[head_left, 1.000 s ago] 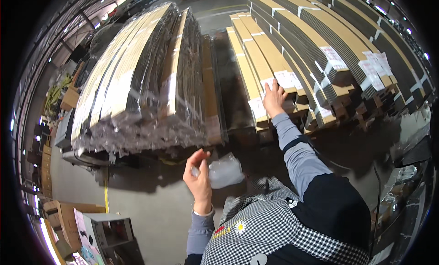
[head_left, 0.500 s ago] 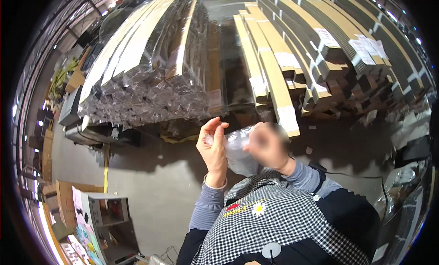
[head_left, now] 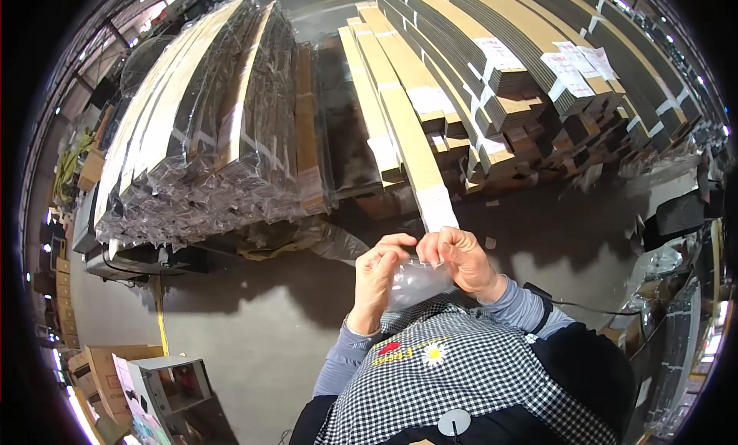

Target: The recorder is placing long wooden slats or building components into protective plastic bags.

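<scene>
A clear plastic bag [head_left: 416,285] hangs between my hands in front of the checked apron [head_left: 477,353]. My left hand [head_left: 376,280] is closed on its left edge, thumb and fingers bent together. With thumb and fingertips, my right hand [head_left: 466,264] pinches the upper right edge. The two hands are close together at the top of the bag, fingertips a short gap apart. Beyond them, the near end of a long cardboard carton [head_left: 411,130] with a white label points toward my right hand. What the bag holds, if anything, cannot be made out.
Plastic-wrapped long packs [head_left: 192,130] are stacked at the far left. Strapped flat cardboard bundles [head_left: 530,76] fill the far right. A grey cabinet [head_left: 173,391] and a cardboard box [head_left: 100,376] stand at the lower left. Wrapped goods and film [head_left: 669,283] lie at the right.
My hands have drawn closer together at the bag's top edge. The right hand, blurred before, now shows a pinch. My view has turned, so the stacks sit farther left.
</scene>
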Demonstrator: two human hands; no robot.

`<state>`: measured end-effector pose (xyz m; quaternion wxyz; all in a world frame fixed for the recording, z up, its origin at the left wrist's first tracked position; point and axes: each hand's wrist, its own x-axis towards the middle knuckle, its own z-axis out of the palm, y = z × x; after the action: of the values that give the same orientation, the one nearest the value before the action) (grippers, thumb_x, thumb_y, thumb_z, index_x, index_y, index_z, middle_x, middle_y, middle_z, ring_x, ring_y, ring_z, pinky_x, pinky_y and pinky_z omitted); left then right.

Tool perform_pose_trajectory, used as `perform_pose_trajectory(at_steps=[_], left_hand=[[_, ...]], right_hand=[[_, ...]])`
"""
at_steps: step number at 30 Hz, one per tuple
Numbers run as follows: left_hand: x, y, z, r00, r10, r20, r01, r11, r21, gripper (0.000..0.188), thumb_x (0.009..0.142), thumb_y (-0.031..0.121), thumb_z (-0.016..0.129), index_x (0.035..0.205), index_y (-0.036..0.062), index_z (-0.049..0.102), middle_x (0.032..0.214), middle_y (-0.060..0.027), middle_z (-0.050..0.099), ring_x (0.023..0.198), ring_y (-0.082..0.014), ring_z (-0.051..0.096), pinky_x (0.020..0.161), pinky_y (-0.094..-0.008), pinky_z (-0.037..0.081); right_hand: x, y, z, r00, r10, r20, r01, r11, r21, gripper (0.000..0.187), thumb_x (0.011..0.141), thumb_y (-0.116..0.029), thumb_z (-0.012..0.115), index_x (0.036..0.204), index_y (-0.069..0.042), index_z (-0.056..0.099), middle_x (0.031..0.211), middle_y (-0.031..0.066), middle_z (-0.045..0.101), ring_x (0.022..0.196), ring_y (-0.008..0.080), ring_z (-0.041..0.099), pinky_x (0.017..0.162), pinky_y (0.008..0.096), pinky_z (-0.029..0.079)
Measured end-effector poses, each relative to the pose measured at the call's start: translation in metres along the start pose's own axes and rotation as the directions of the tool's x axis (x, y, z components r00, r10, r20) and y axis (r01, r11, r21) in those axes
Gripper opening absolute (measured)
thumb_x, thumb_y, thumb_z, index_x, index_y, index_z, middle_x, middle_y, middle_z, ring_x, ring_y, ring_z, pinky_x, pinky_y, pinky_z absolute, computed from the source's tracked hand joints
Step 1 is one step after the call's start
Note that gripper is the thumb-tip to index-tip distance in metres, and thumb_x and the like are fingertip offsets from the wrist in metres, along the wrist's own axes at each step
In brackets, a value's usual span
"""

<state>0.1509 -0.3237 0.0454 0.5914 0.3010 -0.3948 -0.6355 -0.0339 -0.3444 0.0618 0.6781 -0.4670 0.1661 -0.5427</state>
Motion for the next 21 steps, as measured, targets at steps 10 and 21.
perform_pose_trajectory(at_steps=[10,21], left_hand=[[0.022,-0.022,-0.029,0.908,-0.250,0.336,0.120,0.924,0.362,0.040,0.095,0.031,0.063,0.069,0.0028,0.052,0.064,-0.0014,0.051,0.057,-0.0119,0.050,0.052,-0.0272,0.038],[0.086,-0.064,-0.028,0.841,-0.280,0.463,-0.259,0.544,0.798,0.011,0.082,0.006,0.067,0.092,0.0028,0.071,0.096,-0.0090,0.070,0.084,-0.0248,0.069,0.075,-0.0343,0.054]], right_hand=[[-0.019,-0.038,-0.074,0.924,0.381,-0.025,-0.365,0.862,-0.351,0.032,0.094,-0.025,0.065,0.069,-0.007,0.058,0.071,0.0029,0.060,0.081,0.0161,0.055,0.078,0.0306,0.043],[-0.006,-0.001,-0.150,0.982,0.181,0.061,-0.025,0.442,-0.897,0.007,0.083,-0.005,0.057,0.078,-0.002,0.061,0.079,0.0093,0.061,0.076,0.0276,0.059,0.067,0.0359,0.047]])
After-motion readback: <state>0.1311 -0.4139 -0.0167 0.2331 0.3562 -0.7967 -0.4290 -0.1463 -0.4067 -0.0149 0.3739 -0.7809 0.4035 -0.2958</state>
